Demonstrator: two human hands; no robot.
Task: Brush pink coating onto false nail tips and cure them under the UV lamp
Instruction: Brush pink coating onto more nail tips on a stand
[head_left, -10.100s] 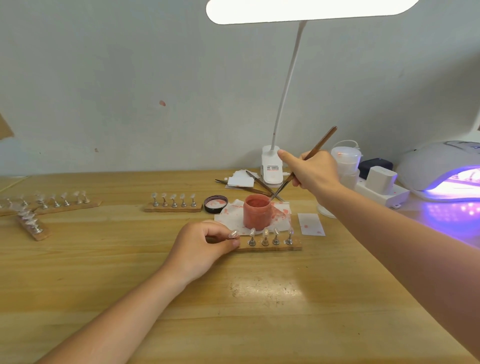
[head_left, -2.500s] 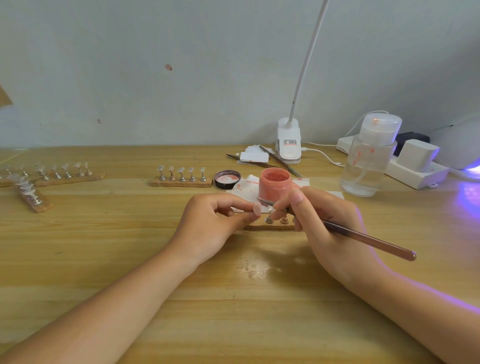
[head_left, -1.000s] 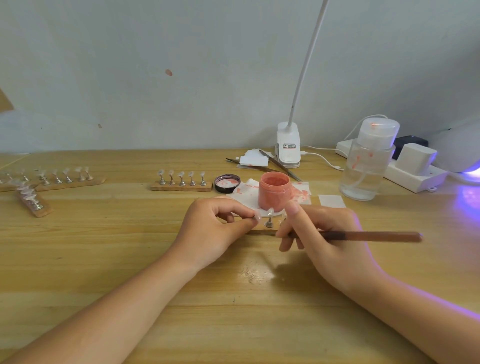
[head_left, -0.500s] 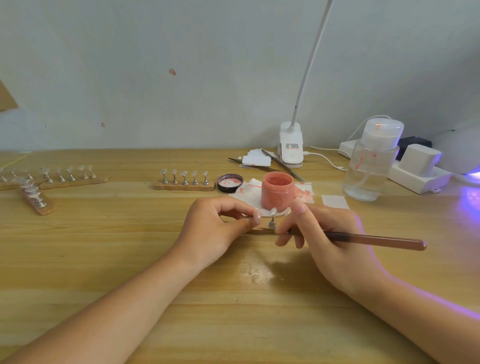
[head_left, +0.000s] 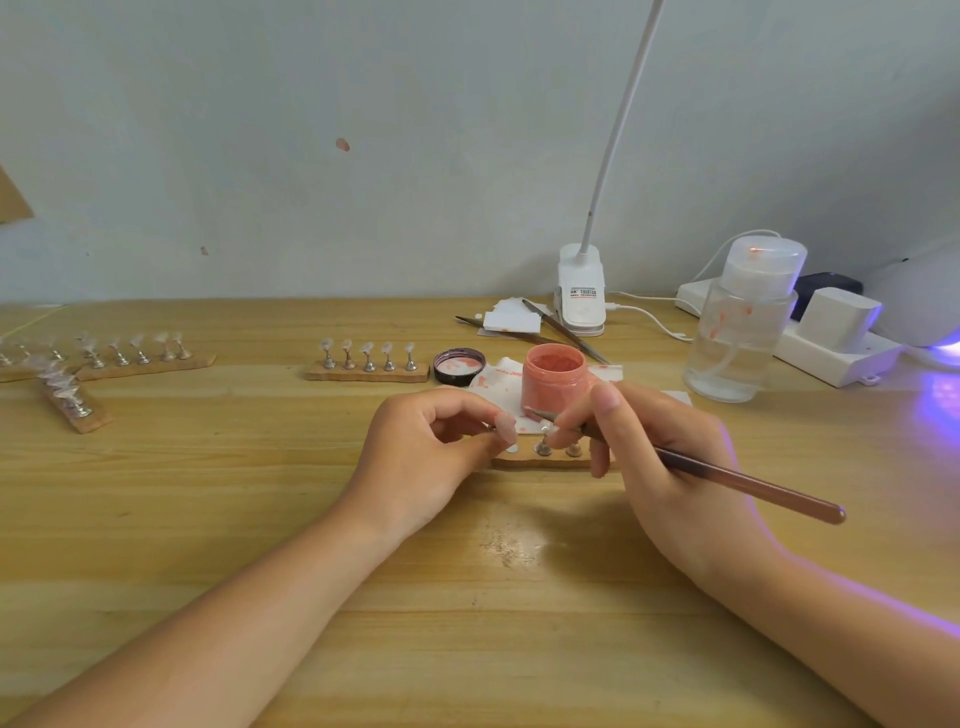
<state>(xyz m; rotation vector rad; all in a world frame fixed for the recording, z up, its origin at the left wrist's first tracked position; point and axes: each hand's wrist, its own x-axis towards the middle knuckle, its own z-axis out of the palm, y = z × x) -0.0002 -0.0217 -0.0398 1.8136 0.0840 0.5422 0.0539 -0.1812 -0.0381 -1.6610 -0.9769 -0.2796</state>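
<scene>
A wooden strip (head_left: 540, 461) carrying small metal stands with nail tips lies at the table's centre. My left hand (head_left: 421, 452) pinches its left end between thumb and curled fingers. My right hand (head_left: 660, 457) grips a long brown brush (head_left: 748, 482); the bristle end points left over a nail tip (head_left: 545, 427) on the strip. Just behind stands an open pink jar (head_left: 553, 375) on stained white paper. Part of the UV lamp (head_left: 924, 306) shows at the right edge, casting purple light.
Another strip of nail tips (head_left: 368, 370) and the black jar lid (head_left: 459, 364) lie behind my left hand. More strips (head_left: 135, 358) sit far left. A clear pump bottle (head_left: 743, 322), white power strip (head_left: 831, 348), desk lamp clamp (head_left: 582, 299) and spare tools (head_left: 561, 327) stand behind.
The brush went from dipping in the pink jar down to the strip. In the last second its handle tilted from level to slanting down right, the bristles now over a nail tip.
</scene>
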